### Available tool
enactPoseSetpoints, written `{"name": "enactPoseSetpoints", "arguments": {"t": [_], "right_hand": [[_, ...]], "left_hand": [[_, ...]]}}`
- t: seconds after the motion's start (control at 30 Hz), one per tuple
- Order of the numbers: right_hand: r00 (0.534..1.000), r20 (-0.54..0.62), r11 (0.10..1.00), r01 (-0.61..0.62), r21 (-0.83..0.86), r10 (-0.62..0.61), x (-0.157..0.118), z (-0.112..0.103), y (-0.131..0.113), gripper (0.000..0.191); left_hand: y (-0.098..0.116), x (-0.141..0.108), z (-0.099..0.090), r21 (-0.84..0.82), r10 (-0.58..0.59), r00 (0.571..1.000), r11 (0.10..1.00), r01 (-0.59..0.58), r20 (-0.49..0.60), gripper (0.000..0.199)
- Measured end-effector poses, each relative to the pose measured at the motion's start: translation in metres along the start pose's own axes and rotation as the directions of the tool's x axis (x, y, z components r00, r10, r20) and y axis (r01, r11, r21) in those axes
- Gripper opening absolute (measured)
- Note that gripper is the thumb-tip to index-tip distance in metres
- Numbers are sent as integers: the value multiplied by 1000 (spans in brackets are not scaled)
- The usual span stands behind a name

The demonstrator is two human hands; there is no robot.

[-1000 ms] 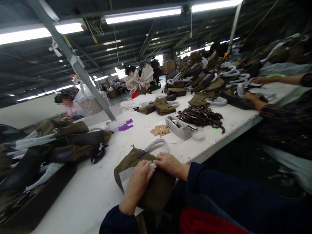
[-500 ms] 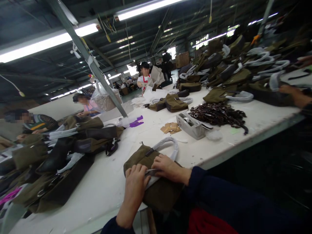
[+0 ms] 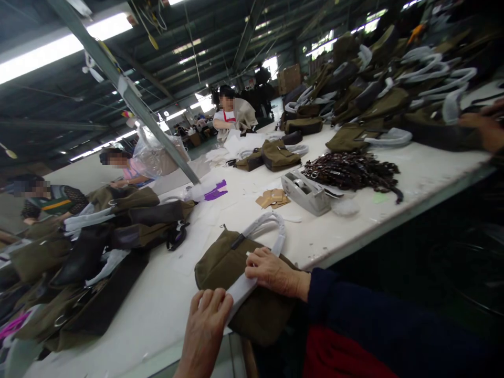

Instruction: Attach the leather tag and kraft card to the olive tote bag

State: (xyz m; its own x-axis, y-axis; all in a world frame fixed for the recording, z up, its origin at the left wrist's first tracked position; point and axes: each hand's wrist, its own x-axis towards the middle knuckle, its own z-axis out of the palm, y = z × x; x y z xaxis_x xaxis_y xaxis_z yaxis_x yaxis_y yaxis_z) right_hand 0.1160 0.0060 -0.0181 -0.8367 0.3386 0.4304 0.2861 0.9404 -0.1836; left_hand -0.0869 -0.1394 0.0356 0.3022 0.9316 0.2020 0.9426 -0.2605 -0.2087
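An olive-green bag [image 3: 224, 257] lies at the near edge of the white table [image 3: 165, 304], its far handle [image 3: 271, 223] wrapped in white material and standing in a loop. Across the front of the bag runs a second white-wrapped strip [image 3: 242, 289]. My left hand [image 3: 208, 320] has its fingers closed on the lower left end of this strip. Higher up, my right hand [image 3: 271, 270] pinches the strip's other end, over the middle of the bag. The palm sides of both hands are hidden.
A grey tape dispenser [image 3: 305, 194], brown cards [image 3: 272, 198] and a heap of dark straps [image 3: 350, 170] lie beyond the bag. Bag piles stand at left [image 3: 90, 257] and back right [image 3: 370, 100]. A slanting metal post [image 3: 149, 115] rises mid-table. Several people are around; another person's hand [image 3: 488, 126] is at right.
My left hand has moved down and left, away from my right hand, and more of the white strip shows between them. The view has shifted slightly. The person at the back leans lower.
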Motion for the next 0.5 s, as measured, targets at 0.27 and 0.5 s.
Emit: {"name": "enactPoseSetpoints", "arguments": {"t": [0.27,0.5], "right_hand": [[996,8,996,93,8,-93,-1,-5,2,16],[990,4,987,139,87,-139,-1,-10,2,30]], "left_hand": [[-3,-1,-9,-333,85,980,943,-20,182,14],[0,11,-15,-577,-145,940,758,305,307,28]]}}
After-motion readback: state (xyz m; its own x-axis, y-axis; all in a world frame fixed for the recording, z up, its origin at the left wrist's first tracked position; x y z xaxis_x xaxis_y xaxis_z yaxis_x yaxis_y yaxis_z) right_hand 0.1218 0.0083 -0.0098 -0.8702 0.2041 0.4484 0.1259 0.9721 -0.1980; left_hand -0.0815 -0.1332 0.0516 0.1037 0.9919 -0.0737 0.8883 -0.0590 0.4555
